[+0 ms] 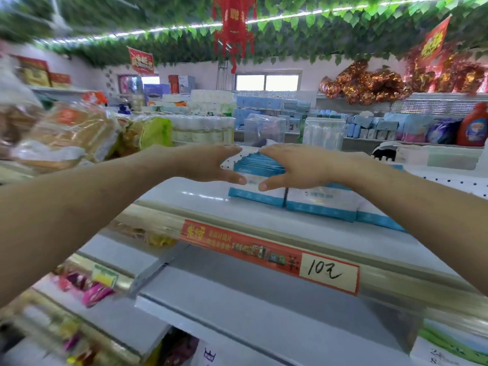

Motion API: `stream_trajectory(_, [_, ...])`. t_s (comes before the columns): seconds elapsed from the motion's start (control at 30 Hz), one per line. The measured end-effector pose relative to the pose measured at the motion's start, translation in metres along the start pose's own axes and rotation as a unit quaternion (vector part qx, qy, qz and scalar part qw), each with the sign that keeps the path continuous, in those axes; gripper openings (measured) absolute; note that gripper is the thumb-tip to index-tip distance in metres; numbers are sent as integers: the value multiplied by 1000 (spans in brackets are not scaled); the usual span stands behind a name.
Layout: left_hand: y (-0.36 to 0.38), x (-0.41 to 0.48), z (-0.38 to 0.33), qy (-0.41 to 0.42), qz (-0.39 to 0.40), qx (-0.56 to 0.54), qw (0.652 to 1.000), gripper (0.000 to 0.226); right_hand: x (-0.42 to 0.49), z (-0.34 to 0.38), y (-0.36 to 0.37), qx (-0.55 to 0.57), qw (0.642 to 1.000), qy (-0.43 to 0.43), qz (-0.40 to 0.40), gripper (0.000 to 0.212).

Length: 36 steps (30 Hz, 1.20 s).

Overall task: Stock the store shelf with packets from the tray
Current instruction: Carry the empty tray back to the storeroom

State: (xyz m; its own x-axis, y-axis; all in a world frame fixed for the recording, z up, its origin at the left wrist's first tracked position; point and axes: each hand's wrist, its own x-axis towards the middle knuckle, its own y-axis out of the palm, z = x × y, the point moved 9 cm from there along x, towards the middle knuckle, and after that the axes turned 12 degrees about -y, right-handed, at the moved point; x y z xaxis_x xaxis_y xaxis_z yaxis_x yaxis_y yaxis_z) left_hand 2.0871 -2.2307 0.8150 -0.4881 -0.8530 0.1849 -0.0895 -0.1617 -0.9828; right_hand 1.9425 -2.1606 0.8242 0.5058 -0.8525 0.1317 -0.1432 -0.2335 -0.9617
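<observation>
I see bread bags [71, 130] blurred at far left. My left hand [208, 165] cups one end of the stack of packets [257, 165], thumb under, fingers over; my right hand [298, 167] grips the other end. The stack is just above flat packets [319, 204] lying on the shelf [190, 192].

upright stack [258, 165]: white-and-blue packets bunched on edge, centre of frame
flat packets [319, 204]: same print, lying side by side, just below stack
shelf [184, 191]: white, glossy, under them
</observation>
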Motion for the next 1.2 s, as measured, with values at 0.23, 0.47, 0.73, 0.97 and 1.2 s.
stream_trajectory(0.23, [-15, -125, 145, -188, -13, 5, 982, 89, 111, 116, -5, 51, 989, -131, -48, 76])
stream_trajectory(0.47, [-4, -288, 243, -359, -34, 19, 933, 44, 156, 266, -8, 84, 944, -270, -168, 48])
stream_trajectory(0.73, [131, -487, 286, -537, -41, -50, 841, 28, 151, 401, 113, 161, 906, -365, -139, 37])
stream_trajectory(0.97, [282, -620, 281, -665, -19, -148, 732, 20, 140, 462, 286, 279, 902, -329, 14, 35])
stream_trajectory(1.2, [372, -647, 258, -702, -14, -188, 686, 47, 120, 481, 405, 334, 904, -249, 94, 55])
